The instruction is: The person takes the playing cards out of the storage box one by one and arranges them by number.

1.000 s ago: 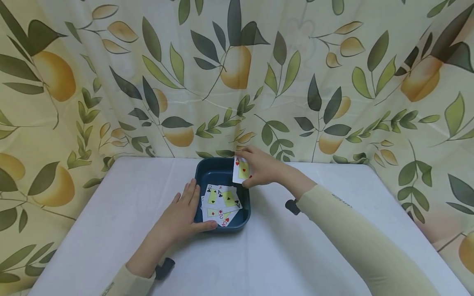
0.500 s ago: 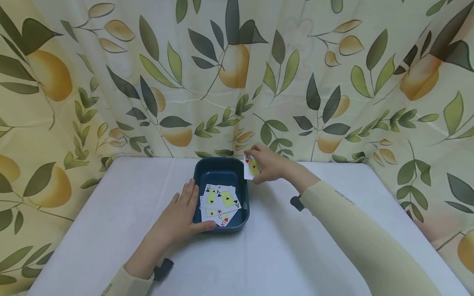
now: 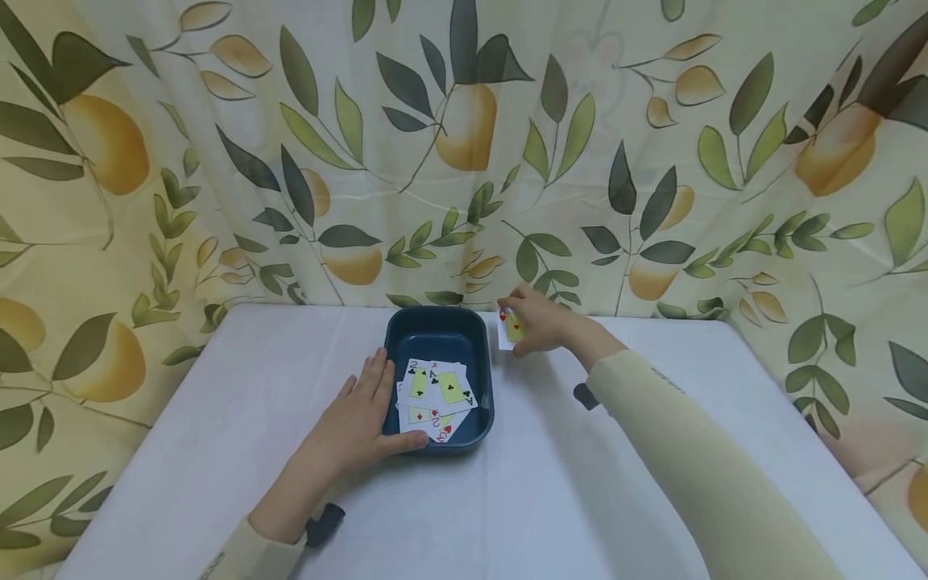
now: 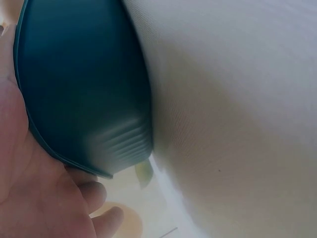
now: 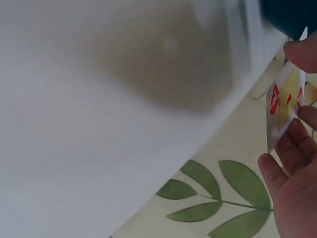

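Head cam | L hand (image 3: 351,423) at blue tray's (image 3: 438,329) L wall, fingers straight, thumb spread over near-L corner | loose cards (image 3: 451,388) overlapping, face up, tray's near half | R hand (image 3: 545,321): thumb + fingers pinching ace of hearts (image 3: 513,330), just R of tray, apart | white tbl (image 3: 254,387) under, fruit-print curtain (image 3: 246,129) bhd

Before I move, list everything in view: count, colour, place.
Printed curtain: one, cream, green and orange, behind
Tablecloth: one, white, before the curtain
Tray: one, dark blue, on the tablecloth
Playing cards: at least four, white and yellow, overlapping in the tray
Ace of hearts: one, white and yellow, right of the tray
Wrist units: two, black, beside the sleeves
Sleeves: two, beige, in the foreground
Left grip: one, bare, on the tray's rim
Right grip: one, bare, holding the ace
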Demonstrator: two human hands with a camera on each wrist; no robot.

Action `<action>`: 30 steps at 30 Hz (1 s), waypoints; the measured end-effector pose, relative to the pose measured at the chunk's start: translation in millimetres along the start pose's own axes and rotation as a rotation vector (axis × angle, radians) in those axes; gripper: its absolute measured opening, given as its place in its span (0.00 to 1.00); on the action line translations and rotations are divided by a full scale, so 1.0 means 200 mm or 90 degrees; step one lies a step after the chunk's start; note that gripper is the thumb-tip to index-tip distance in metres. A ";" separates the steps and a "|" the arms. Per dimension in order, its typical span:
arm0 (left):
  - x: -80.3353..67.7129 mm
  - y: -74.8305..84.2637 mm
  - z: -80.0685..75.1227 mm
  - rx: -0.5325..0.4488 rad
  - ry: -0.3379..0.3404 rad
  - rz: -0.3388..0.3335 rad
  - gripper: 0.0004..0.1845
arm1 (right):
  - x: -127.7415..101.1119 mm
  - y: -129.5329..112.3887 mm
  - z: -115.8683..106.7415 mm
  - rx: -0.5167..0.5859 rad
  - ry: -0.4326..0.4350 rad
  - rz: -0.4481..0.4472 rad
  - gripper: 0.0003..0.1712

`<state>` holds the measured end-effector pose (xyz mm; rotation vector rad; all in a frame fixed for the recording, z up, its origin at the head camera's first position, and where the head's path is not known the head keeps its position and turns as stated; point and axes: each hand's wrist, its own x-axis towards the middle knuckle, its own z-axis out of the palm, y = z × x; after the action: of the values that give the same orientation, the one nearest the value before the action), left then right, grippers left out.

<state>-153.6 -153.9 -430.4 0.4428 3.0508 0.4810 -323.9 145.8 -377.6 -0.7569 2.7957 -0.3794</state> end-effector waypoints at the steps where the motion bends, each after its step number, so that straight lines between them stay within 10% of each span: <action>1: 0.00 0.00 0.00 -0.001 -0.002 0.000 0.66 | 0.00 0.01 0.01 0.003 -0.005 0.005 0.51; 30: 0.01 0.00 -0.01 -0.018 -0.011 -0.001 0.66 | 0.10 0.12 0.18 0.023 -0.072 0.048 0.48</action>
<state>-155.7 -154.4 -428.5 0.4404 3.0231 0.5174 -342.5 149.0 -421.0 -0.6422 2.6958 -0.3610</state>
